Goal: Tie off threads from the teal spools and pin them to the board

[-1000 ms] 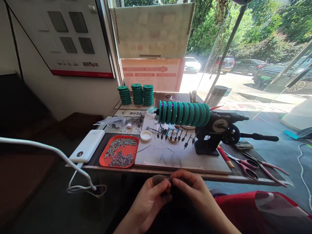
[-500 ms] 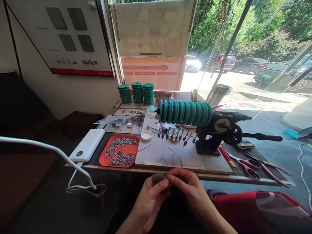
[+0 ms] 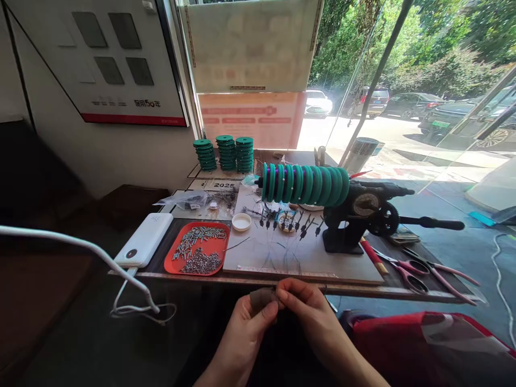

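Observation:
My left hand (image 3: 252,328) and my right hand (image 3: 304,306) meet in front of the table's near edge, thumbs and fingertips pinched close together. A grey wrap (image 3: 262,299) covers a finger of the left hand. Whatever small thing sits between the fingertips is too small and dark to name. Just beyond the hands lies a pale board (image 3: 250,258) with fine line pieces and several small dark stoppers (image 3: 303,233) on it. An orange tray (image 3: 167,266) to the left holds small metal tubes (image 3: 193,236) and a heap of little metal pieces (image 3: 202,262).
A hand-cranked winder (image 3: 344,236) carrying green spools (image 3: 306,184) stands on the board's right. Scissors (image 3: 411,274) and pliers (image 3: 447,279) lie right of it. A white power bank (image 3: 147,239) with a cable is at left. Green spool stacks (image 3: 226,153) stand behind. A red bag (image 3: 395,344) is lower right.
The view has shifted slightly. My hands stay pinched together at nearly the same place, with the left thumb a little lower and the grey-wrapped finger more exposed.

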